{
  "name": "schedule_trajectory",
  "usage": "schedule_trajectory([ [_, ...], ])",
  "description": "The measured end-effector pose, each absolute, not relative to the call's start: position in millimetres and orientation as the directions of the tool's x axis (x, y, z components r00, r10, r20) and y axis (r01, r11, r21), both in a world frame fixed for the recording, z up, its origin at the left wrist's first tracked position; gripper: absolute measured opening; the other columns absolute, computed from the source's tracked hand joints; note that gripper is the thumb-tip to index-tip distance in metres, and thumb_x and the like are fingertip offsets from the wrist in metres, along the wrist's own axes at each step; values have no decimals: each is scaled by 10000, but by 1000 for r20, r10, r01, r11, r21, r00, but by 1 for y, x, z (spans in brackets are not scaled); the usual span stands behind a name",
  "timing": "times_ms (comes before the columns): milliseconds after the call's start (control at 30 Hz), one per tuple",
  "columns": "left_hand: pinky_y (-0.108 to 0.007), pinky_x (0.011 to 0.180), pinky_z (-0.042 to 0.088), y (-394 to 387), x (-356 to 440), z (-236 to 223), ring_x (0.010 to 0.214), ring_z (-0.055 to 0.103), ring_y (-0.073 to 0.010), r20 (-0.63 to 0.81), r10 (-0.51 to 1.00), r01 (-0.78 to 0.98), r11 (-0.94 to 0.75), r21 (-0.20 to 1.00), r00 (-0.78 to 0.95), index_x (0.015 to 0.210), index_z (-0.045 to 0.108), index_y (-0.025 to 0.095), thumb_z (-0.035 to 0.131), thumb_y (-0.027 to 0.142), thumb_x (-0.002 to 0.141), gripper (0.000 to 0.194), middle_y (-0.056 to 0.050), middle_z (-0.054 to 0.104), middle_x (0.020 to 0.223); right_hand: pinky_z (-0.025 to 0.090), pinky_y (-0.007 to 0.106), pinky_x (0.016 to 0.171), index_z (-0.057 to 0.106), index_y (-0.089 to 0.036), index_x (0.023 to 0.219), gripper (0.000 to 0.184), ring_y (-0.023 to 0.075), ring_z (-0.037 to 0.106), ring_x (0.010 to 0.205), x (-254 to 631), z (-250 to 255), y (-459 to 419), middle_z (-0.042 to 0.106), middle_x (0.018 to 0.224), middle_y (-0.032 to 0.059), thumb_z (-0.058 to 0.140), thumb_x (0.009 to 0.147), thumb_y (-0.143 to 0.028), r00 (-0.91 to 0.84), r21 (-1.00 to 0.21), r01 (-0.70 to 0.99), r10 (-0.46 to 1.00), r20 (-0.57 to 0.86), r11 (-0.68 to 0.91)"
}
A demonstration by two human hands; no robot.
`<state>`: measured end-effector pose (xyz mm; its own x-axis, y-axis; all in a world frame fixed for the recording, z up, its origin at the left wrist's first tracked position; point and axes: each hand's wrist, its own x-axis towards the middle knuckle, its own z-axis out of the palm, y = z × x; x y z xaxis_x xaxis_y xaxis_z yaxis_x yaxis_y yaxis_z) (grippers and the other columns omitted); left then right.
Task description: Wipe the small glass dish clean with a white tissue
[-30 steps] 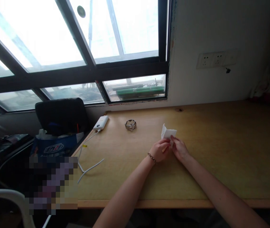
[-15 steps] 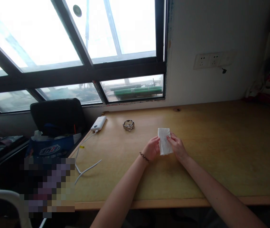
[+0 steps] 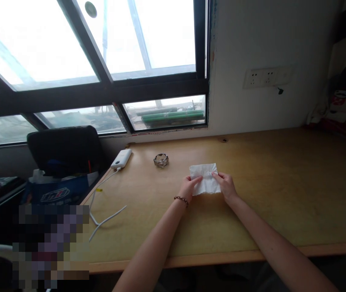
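A white paper tissue [image 3: 207, 185] is stretched between my two hands above the wooden desk [image 3: 270, 182]. It looks roughly square, with crease lines across it. My left hand [image 3: 188, 188] pinches its left edge, thumb on top and the other fingers underneath, mostly hidden. On the opposite edge my right hand [image 3: 226, 185] grips it the same way. A dark braided bracelet [image 3: 181, 199] circles my left wrist. Farther back, to the left of the tissue, an openwork metal ring-shaped piece [image 3: 161, 160] rests on the desk.
A white power bank [image 3: 121, 159] lies by the desk's left edge, with a white cable [image 3: 108, 219] trailing from it. Beyond that edge are a black chair [image 3: 65, 150] and a blue bag [image 3: 57, 190]. A wall socket panel [image 3: 267, 77] is above the desk.
The tissue, a narrow folded strip before, is now opened out wider. My left hand has moved left and its thumb now lies over the tissue. The view has shifted slightly right.
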<state>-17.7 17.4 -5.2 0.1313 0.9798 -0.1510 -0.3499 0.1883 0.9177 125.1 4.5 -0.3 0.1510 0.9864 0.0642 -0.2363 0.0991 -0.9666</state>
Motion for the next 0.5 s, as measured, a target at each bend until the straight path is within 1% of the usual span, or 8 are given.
schedule_trajectory([
  [100,-240,530,459,19,-17,-8,571,588,-143,-133,986,-331,159,930,100,757,617,82,700,326,548,332,-79,646,689,396,240,455,631,-109,667,306,152,535,494,123,-6,7,614,569,26,650,561,-396,73,-972,-233,997,4,21],
  [167,-227,506,443,20,-16,-10,543,571,-128,-131,989,-329,148,933,75,742,619,84,677,376,564,348,-65,637,660,401,245,454,635,-102,658,312,162,545,503,122,-11,9,629,592,42,666,540,-390,101,-979,-203,995,-26,-5],
  [300,-200,452,397,24,-18,-12,486,525,-105,-124,991,-301,130,945,41,715,627,92,625,468,578,401,-24,595,563,406,243,457,642,-109,688,322,162,552,511,124,-17,12,639,602,36,650,559,-403,136,-976,-216,991,-15,14],
  [400,-188,430,367,26,-19,-14,465,496,-94,-101,995,-292,98,951,4,731,629,95,596,506,587,437,-16,580,549,410,234,464,633,-116,689,315,145,546,497,125,-15,13,633,580,20,619,598,-417,137,-969,-245,991,12,46],
  [500,-183,420,347,26,-19,-15,460,479,-90,-83,996,-293,76,953,-12,750,626,94,573,521,603,454,-19,573,553,418,228,459,613,-126,646,270,139,551,482,123,-8,10,626,550,11,622,615,-394,121,-940,-341,992,-24,18],
])
